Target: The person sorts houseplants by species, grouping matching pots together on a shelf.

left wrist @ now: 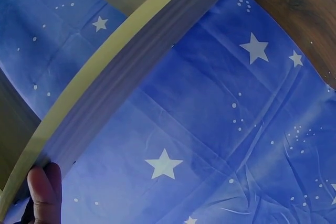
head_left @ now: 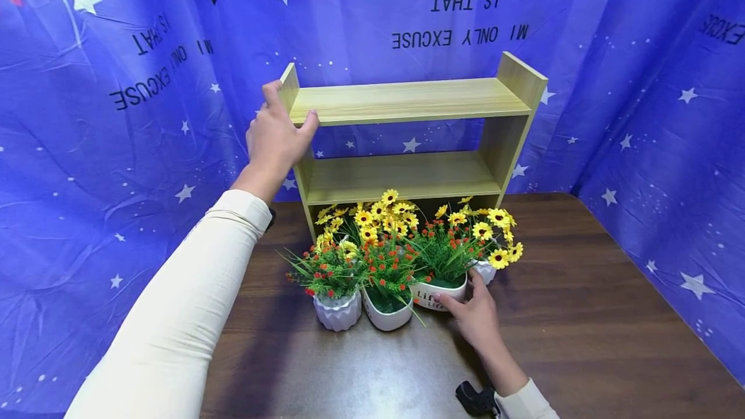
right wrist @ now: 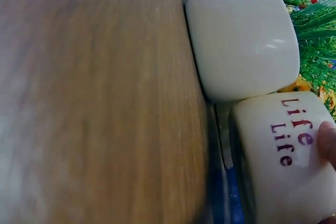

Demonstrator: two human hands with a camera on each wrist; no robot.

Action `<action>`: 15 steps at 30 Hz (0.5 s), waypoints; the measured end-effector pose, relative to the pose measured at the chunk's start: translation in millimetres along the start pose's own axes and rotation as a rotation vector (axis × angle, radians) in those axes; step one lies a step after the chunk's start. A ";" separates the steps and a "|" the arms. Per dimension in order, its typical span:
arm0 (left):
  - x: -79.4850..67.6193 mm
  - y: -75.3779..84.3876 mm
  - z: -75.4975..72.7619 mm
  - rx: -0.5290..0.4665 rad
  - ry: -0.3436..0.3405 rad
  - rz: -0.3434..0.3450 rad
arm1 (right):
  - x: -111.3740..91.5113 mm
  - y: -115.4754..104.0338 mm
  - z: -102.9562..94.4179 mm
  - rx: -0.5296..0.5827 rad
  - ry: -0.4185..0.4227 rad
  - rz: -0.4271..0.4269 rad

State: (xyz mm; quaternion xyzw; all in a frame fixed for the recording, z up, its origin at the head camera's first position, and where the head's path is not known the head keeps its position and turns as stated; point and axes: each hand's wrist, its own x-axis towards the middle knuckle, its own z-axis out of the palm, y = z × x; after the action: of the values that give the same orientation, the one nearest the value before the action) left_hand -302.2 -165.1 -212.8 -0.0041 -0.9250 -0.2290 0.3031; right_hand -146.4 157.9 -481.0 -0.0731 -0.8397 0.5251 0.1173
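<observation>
My left hand [head_left: 278,131] grips the left side panel of a light wooden two-tier shelf [head_left: 407,101], its thumb on the front of the upper board. In the left wrist view, fingertips [left wrist: 44,192] lie against the panel [left wrist: 121,72]. My right hand [head_left: 476,312] holds a white oval flowerpot [head_left: 441,295] lettered "Life", with red-flowered greenery, thumb on its front and fingers round its right side. The right wrist view shows a narrow gap under this pot [right wrist: 278,166]. Another white oval pot [head_left: 388,317] stands just left of it.
A fluted white pot [head_left: 339,311] with red flowers stands at the left of the row. Yellow flowers [head_left: 378,217] rise behind, and another white pot [head_left: 484,270] is at the right. The brown table [head_left: 582,315] meets a blue starry curtain [head_left: 652,147].
</observation>
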 end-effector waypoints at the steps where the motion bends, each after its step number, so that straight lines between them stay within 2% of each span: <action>1: 0.4 0.0 -0.7 0.002 -0.001 -0.003 | -0.4 -1.4 -0.8 0.012 -0.002 -0.003; 15: -0.5 0.2 -0.3 -0.007 0.007 0.005 | -9.5 -15.6 -16.6 0.190 -0.002 -0.056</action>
State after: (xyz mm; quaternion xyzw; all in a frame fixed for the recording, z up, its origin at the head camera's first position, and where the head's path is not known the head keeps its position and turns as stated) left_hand -301.6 -165.1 -212.8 -0.0068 -0.9232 -0.2314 0.3069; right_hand -132.8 163.1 -461.1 -0.0375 -0.7879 0.5991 0.1375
